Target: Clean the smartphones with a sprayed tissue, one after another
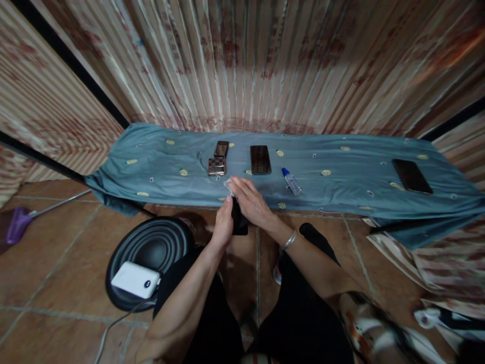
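Observation:
My left hand (223,222) is closed on the edge of a black phone (240,225), held just off the front edge of the cloth-covered bench. Laid across the phone's upper part is my right hand (252,202), its fingers together over a thin, whitish, crumpled wipe (228,184). The wipe is mostly hidden beneath the fingers. Beyond my hands, two small shiny brown cases (217,166) lie close together on the blue cloth. A dark phone (260,160) rests to their right. Nearer my right hand lies a clear bottle with a blue cap (291,182), on its side.
The blue patterned cloth (326,156) covers a long bench before a curtain (257,71). Another dark phone (412,176) lies at the right. A white power bank (135,279) with a cable sits on a round black stool (151,245). A purple broom head (18,224) is far left.

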`<state>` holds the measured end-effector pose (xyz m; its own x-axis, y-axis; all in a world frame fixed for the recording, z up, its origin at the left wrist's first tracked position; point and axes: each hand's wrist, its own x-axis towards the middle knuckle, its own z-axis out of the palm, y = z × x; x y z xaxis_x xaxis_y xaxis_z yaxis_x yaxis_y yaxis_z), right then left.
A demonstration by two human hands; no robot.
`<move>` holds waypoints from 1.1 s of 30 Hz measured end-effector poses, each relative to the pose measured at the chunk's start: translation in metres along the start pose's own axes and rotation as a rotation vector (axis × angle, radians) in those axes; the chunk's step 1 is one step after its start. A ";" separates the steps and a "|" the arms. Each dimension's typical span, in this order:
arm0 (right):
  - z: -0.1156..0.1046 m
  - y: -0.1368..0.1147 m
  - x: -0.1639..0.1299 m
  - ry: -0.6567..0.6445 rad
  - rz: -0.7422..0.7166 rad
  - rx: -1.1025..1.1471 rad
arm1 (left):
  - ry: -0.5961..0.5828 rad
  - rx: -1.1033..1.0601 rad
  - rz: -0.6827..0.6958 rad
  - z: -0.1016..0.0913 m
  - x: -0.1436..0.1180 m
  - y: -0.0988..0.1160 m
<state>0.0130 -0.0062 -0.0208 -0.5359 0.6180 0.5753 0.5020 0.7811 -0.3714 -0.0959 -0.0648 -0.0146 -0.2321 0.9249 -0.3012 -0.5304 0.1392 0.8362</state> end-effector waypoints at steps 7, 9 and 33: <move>0.014 -0.004 0.020 0.070 0.032 0.081 | 0.033 0.079 0.138 -0.010 -0.011 0.012; 0.018 -0.005 0.022 0.072 0.048 0.101 | 0.009 0.034 0.132 -0.013 -0.013 0.016; 0.031 0.002 -0.003 0.150 0.605 0.862 | 0.089 -0.167 -0.018 -0.010 -0.004 0.027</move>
<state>-0.0053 -0.0039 -0.0457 -0.2395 0.9533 0.1841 -0.0249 0.1835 -0.9827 -0.1175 -0.0688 0.0044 -0.2890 0.8868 -0.3607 -0.6613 0.0875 0.7450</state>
